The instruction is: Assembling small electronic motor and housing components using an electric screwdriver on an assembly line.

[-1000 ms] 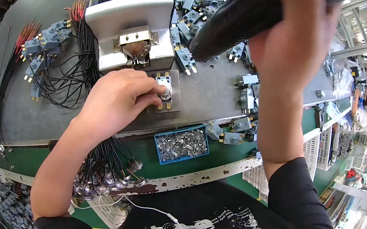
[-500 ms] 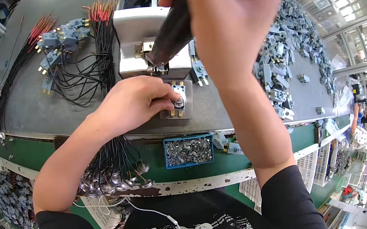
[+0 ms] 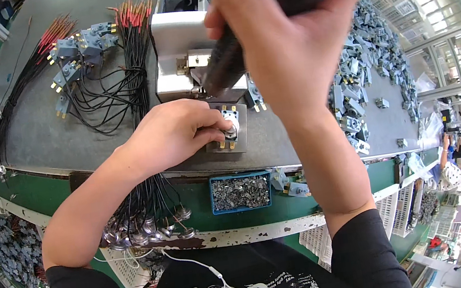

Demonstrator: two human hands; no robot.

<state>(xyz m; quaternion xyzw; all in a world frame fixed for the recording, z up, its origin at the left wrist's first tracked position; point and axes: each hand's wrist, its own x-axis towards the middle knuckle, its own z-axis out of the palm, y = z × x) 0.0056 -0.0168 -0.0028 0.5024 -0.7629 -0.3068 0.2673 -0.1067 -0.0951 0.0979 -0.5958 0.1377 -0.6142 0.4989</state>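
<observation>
My left hand (image 3: pixel 178 130) is closed, thumb and fingertips pinching a small round silver part (image 3: pixel 232 127) against a grey switch block (image 3: pixel 232 140) with brass terminals. That block sits on a flat metal plate (image 3: pixel 243 120) at the table's front. In my right hand (image 3: pixel 299 46), blurred by motion, is a black power screwdriver (image 3: pixel 230 55), its narrow end slanting down to the left, towards the block. Its tip is dark and smeared; whether it touches anything I cannot tell. Behind the plate stands a white machine (image 3: pixel 172 40) with a metal bracket at its front.
Bundled black wires (image 3: pixel 137 68) with red ends run past my left hand to silver round ends at the front edge. Grey blocks (image 3: pixel 88 43) lie left, and a large pile (image 3: pixel 374 53) right. A blue tray (image 3: pixel 242 208) of small metal parts sits in front. Another person (image 3: pixel 452 171) is far right.
The view has shifted slightly. The screwdriver's narrow end has come a little lower, nearer the block. My left hand keeps its pinch on the silver part.
</observation>
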